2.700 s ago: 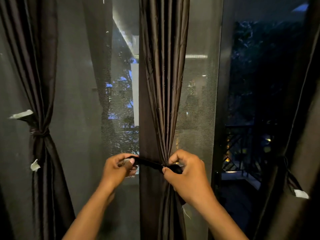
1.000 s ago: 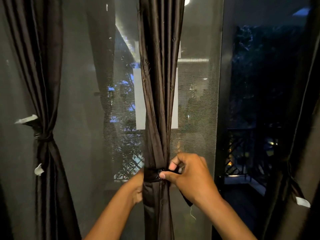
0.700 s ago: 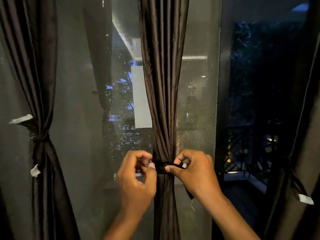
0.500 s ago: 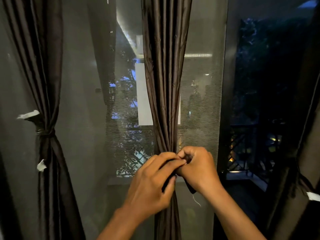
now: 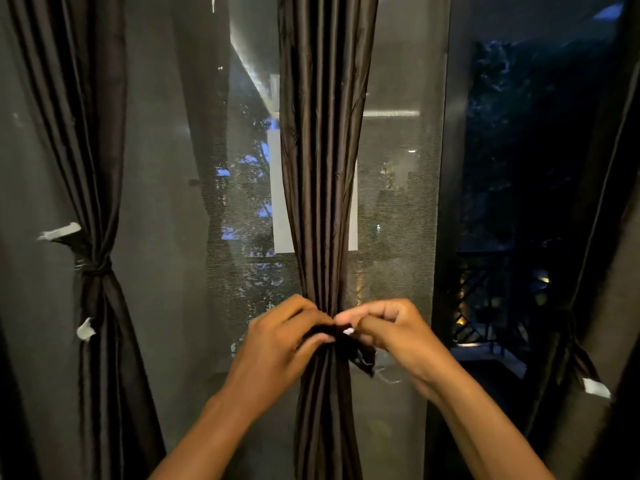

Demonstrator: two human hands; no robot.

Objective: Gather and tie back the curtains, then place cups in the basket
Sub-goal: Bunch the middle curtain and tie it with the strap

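A dark brown middle curtain [image 5: 322, 168] hangs gathered into a narrow bundle before the screened window. A dark tie-back strip [image 5: 360, 356] wraps it at waist height, one frayed end hanging to the right. My left hand [image 5: 277, 344] grips the strip from the left side of the bundle. My right hand [image 5: 391, 334] pinches the strip from the right, fingertips meeting the left hand's at the curtain's front. No cups or basket are in sight.
A left curtain [image 5: 93, 168] is tied at its waist with a strip bearing white tabs [image 5: 60, 232]. A right curtain [image 5: 609, 271] hangs at the frame edge with a white tab [image 5: 595, 388]. Mesh screen [image 5: 398, 202] and a dark balcony railing [image 5: 485, 306] lie behind.
The strip was first held stretched in front of the curtain, then passed round it. My left hand came from behind the bundle to the front, and both hands now meet at the knot.
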